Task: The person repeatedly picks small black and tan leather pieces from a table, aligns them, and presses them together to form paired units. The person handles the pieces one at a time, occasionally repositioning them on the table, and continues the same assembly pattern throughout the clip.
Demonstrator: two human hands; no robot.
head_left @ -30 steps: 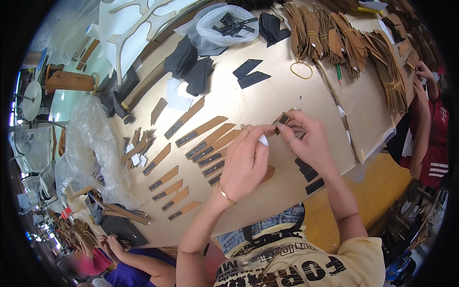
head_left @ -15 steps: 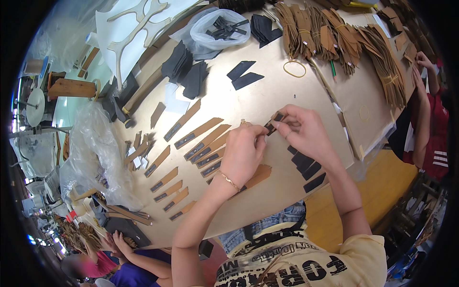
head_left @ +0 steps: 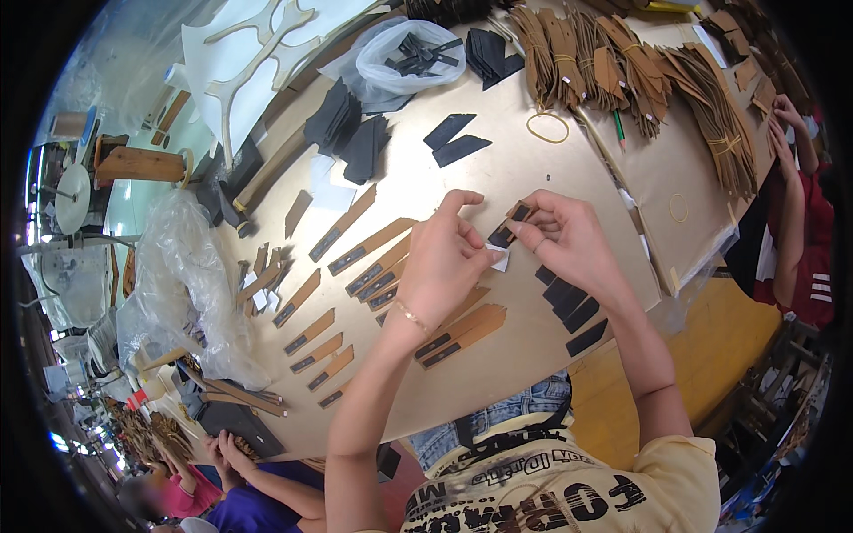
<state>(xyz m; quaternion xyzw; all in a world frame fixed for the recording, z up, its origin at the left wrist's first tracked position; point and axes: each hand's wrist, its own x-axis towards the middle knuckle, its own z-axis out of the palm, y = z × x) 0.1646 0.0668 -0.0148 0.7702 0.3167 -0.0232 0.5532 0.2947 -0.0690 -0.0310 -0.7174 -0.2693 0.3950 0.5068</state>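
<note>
Above the table's middle, my right hand (head_left: 569,242) pinches a small brown strip with black patches (head_left: 513,222) between thumb and fingers. My left hand (head_left: 444,258) is just left of it, its thumb and a finger closed on a small white paper piece (head_left: 499,258) at the strip's lower end. Its index finger stretches out above. Under and beside my left wrist lie rows of brown strips (head_left: 475,330), each with a dark patch at one end. Black pieces (head_left: 569,302) overlap in a row below my right hand.
Black cut pieces (head_left: 333,115) are stacked at the far left, near a plastic bag (head_left: 404,58) of black bits. Rubber-banded brown bundles (head_left: 613,62) line the far right. A hammer (head_left: 267,173) and clear plastic (head_left: 182,293) lie left. Co-workers' hands (head_left: 786,133) show at the right and lower left.
My left hand has drawn slightly back from the strip, its index finger lifting away, and a white paper piece now shows at its fingertips. My right hand keeps its hold on the strip.
</note>
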